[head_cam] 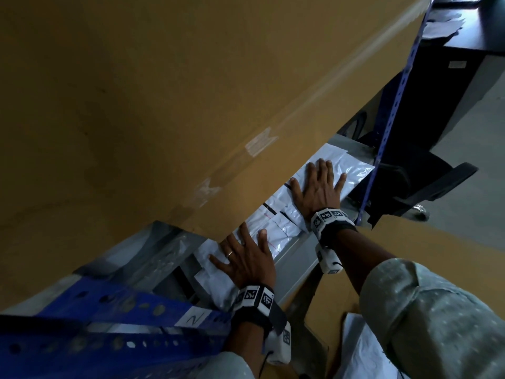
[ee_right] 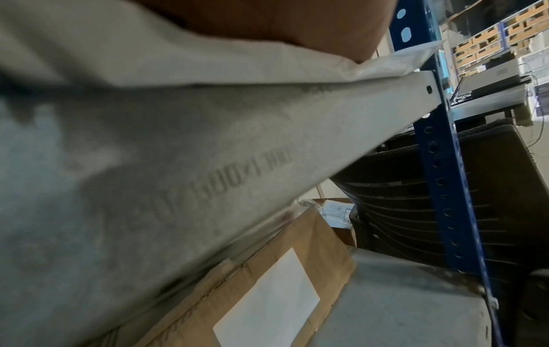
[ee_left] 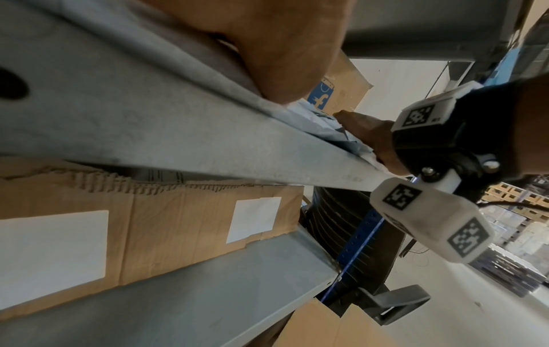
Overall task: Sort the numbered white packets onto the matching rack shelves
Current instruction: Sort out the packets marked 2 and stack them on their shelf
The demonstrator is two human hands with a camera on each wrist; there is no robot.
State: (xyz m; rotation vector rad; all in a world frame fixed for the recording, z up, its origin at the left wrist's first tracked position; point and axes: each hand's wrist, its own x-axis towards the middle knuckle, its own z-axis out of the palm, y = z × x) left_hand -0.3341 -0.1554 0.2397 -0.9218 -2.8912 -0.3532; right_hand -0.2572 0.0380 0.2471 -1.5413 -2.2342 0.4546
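Note:
Several white packets lie in a row along the front of a grey rack shelf, under a big cardboard box. My left hand lies flat with fingers spread on the packets at the row's left end. My right hand presses flat on the packets at the right end. A paper label marked "2" is stuck on the blue rack beam. The left wrist view shows my left palm on crumpled packets, with my right hand beyond. A packet corner overhangs the shelf beam.
A blue perforated upright stands at the shelf's right end, a black office chair behind it. Cardboard boxes with white labels fill the lower shelf. More white packets lie in an open box below my right arm.

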